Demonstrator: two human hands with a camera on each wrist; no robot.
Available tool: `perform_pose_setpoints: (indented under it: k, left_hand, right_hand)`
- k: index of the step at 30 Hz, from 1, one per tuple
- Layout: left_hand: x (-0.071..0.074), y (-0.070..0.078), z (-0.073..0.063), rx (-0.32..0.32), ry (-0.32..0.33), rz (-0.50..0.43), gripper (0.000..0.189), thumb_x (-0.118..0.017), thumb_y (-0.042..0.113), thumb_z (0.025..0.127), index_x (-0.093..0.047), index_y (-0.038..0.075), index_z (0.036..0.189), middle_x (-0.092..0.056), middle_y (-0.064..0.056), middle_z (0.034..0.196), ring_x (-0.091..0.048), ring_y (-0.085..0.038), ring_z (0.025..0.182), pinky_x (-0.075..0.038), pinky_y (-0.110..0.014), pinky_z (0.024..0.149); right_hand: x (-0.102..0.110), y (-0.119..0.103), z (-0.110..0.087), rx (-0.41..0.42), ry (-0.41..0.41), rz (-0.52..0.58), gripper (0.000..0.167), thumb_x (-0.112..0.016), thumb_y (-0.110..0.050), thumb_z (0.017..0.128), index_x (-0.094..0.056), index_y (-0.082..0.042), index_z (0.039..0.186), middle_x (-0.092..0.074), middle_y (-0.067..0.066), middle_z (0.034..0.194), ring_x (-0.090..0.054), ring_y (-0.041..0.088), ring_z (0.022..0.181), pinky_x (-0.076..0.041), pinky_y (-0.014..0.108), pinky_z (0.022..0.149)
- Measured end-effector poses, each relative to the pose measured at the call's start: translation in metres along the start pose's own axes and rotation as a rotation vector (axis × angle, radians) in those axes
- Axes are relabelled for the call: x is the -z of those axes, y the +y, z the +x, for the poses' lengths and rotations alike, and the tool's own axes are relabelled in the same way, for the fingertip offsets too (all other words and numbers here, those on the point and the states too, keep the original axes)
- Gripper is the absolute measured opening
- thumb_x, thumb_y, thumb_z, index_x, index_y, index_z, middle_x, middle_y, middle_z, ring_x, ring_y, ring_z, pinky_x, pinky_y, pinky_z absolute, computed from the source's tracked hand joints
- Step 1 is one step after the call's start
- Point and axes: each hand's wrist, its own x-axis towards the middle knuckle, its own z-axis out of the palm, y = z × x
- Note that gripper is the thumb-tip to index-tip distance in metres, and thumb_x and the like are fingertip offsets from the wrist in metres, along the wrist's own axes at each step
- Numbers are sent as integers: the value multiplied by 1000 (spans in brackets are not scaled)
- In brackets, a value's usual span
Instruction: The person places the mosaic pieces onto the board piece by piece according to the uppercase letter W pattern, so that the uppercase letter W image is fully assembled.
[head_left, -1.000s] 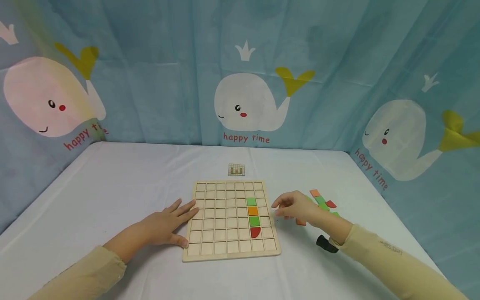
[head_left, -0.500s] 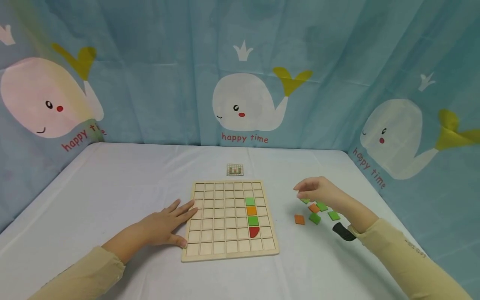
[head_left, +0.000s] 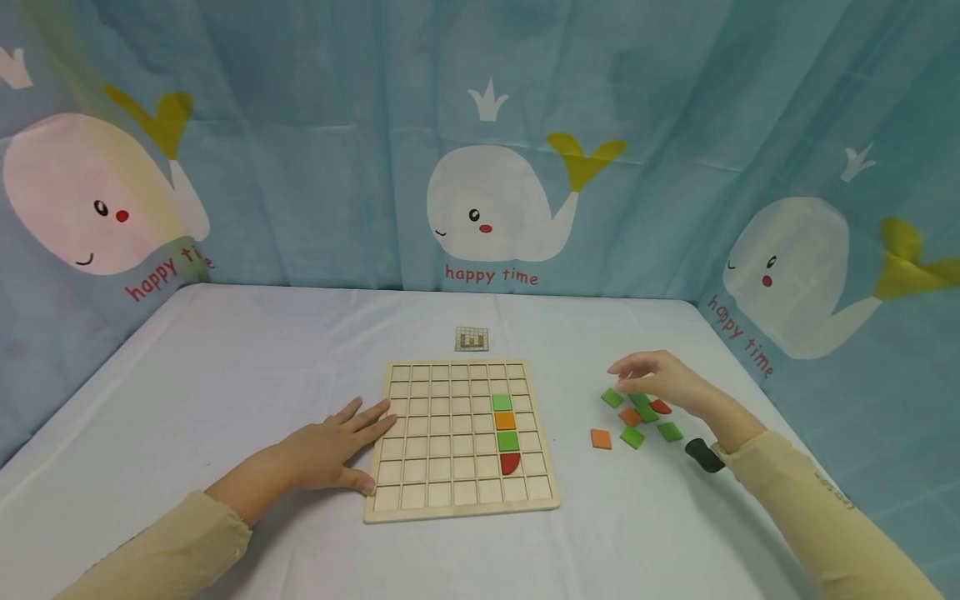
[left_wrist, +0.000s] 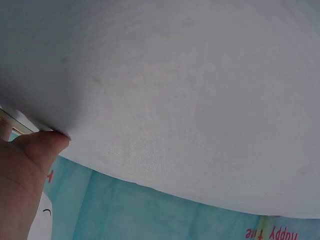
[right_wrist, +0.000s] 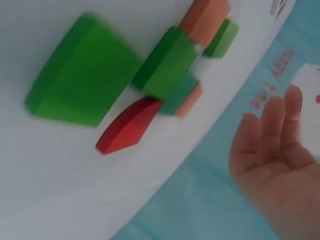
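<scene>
In the head view a square wooden grid board (head_left: 441, 450) lies on the table, with a light green square, an orange square, a green square and a red rounded tile (head_left: 510, 463) in one column right of centre. My left hand (head_left: 326, 450) rests spread at the board's left edge, fingertips on the rim and thumb near the front corner. Above the loose tiles at the right hovers my right hand (head_left: 663, 382), fingers loosely bent and nothing visible in them. Beneath and beside it are green tiles (head_left: 632, 437), orange tiles (head_left: 601, 439) and a red rounded tile (head_left: 660, 407).
A small card (head_left: 472, 339) with a grid pattern lies behind the board. The black thing (head_left: 704, 455) at the right wrist is partly covered by the sleeve. A blue whale-print curtain (head_left: 337, 167) stands along the back edge of the white table (head_left: 262, 358).
My right hand has moved away from the board's right side to over the loose tiles, drifting a little further right lately. More tiles now show. The left hand and the board tiles stay put.
</scene>
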Motion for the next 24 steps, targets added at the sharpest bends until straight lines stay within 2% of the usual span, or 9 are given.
perform_pose_setpoints:
  k: [7,10,15,24]
  left_hand:
    - [0,0,0,7,-6,-3,100,-60,67,78,-28,10,154,-15,-11,161,-14,-50,141,-34,-74,92]
    - [0,0,0,11,-7,-5,100,-60,67,78,-28,10,154,-14,-11,161,-14,-50,142,-33,-73,92]
    - [0,0,0,13,-8,-8,100,-60,67,77,-28,10,154,-15,-11,161,-14,-50,142,-33,-74,92]
    - [0,1,0,13,2,-4,100,-60,67,77,-30,10,153,-15,-11,161,-14,-49,142,-33,-73,93]
  right_hand:
    - [7,20,6,18,-58,-32,37,-67,-14,93,-62,4,125,-63,18,114,-53,29,103,-50,42,84]
    - [8,27,10,29,-88,-62,37,-69,-14,91,-63,2,124,-56,19,123,-47,36,113,-43,53,93]
    - [7,34,17,56,-137,-112,38,-72,-16,89,-65,1,122,-40,26,140,-30,49,132,-23,71,102]
    - [7,36,26,55,-218,-155,38,-73,-17,87,-67,-2,122,-29,28,152,-16,52,139,-15,73,104]
